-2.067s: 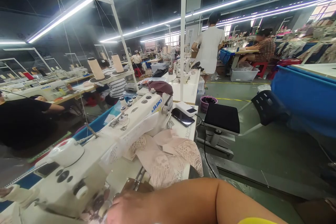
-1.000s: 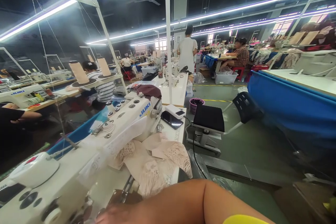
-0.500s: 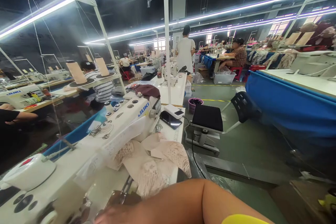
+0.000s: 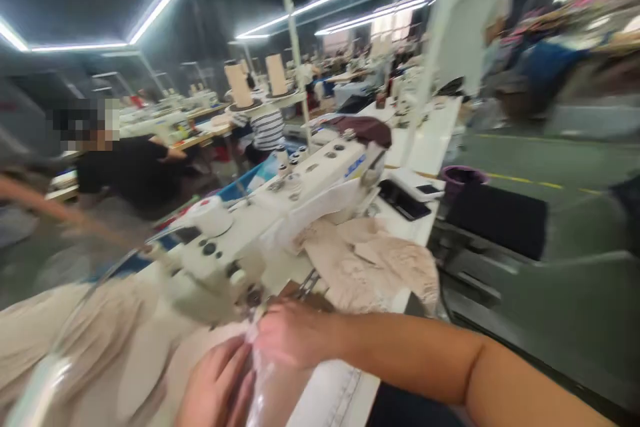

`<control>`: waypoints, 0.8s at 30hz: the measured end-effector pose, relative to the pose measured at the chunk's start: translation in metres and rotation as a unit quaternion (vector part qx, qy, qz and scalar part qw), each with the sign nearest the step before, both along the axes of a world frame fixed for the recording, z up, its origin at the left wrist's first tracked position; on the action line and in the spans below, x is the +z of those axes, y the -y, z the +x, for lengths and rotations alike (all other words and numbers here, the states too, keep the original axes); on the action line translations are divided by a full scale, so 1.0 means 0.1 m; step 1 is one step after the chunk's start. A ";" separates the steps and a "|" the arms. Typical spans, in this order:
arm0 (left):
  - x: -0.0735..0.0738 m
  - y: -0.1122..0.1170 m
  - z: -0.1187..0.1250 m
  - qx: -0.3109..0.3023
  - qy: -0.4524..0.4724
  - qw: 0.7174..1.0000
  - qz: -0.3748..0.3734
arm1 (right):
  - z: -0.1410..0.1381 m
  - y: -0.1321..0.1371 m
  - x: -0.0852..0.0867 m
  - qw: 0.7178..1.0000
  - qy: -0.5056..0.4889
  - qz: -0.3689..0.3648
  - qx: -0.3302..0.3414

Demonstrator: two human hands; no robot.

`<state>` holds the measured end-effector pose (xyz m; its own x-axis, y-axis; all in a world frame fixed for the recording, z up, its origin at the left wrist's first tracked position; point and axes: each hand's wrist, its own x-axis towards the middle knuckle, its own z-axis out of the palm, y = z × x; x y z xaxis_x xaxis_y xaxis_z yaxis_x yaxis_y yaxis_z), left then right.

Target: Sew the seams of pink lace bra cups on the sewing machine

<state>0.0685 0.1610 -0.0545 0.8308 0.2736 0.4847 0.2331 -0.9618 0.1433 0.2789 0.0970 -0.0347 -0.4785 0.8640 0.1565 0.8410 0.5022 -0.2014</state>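
Note:
My left hand (image 4: 217,383) lies on pale beige fabric (image 4: 193,353) just in front of a white sewing machine (image 4: 320,173), fingers stretched forward with gaps between them. Close beside it my right hand (image 4: 290,333) is closed, its fingers bent down on the fabric by the needle area. The needle and presser foot are blurred and partly hidden by that hand. A shiny translucent strip (image 4: 257,387) runs toward me between the hands. A beige lace piece (image 4: 375,263) lies crumpled on the machine bed beyond my right forearm.
More beige fabric (image 4: 85,340) is heaped at the left. A phone (image 4: 405,199) and a white device (image 4: 415,180) lie past the lace. A black stool seat (image 4: 497,220) and a purple basket (image 4: 463,177) stand right of the table. A co-worker in black (image 4: 130,167) sits at the left.
The view has swung left and down, so the machine appears farther right. My left hand and the heaped fabric have come into view. My right hand now shows fully by the needle.

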 end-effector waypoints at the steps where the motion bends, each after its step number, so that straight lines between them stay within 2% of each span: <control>1: 0.04 0.06 -0.04 0.030 -0.021 0.999 -0.015 | 0.01 0.01 0.00 1.000 -0.002 0.006 0.016; 3: 0.12 0.15 -0.07 0.071 -0.069 0.994 -0.053 | 0.03 -0.01 -0.04 0.999 -0.027 0.012 0.043; 5: 0.18 0.18 -0.07 0.081 -0.109 0.988 -0.075 | 0.03 -0.03 -0.07 0.998 -0.039 0.006 0.045; 9: 0.25 0.17 -0.07 0.074 -0.124 0.984 -0.103 | 0.00 -0.01 -0.07 0.998 -0.049 -0.017 0.036; 13: 0.26 0.16 -0.06 0.068 -0.127 0.985 -0.096 | -0.01 -0.01 -0.10 0.998 -0.057 -0.025 0.030; 18: 0.24 0.13 -0.04 0.057 -0.177 0.980 -0.066 | -0.01 -0.03 -0.17 0.997 -0.073 0.009 0.031; 24: 0.27 0.13 -0.02 0.069 -0.186 0.977 -0.074 | -0.04 -0.01 -0.15 0.997 -0.070 0.020 0.023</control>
<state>0.0668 0.1480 -0.0274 0.8922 0.4400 0.1019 0.4220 -0.8925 0.1593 0.2752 0.0984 -0.0501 -0.4891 0.8328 0.2593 0.7815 0.5505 -0.2937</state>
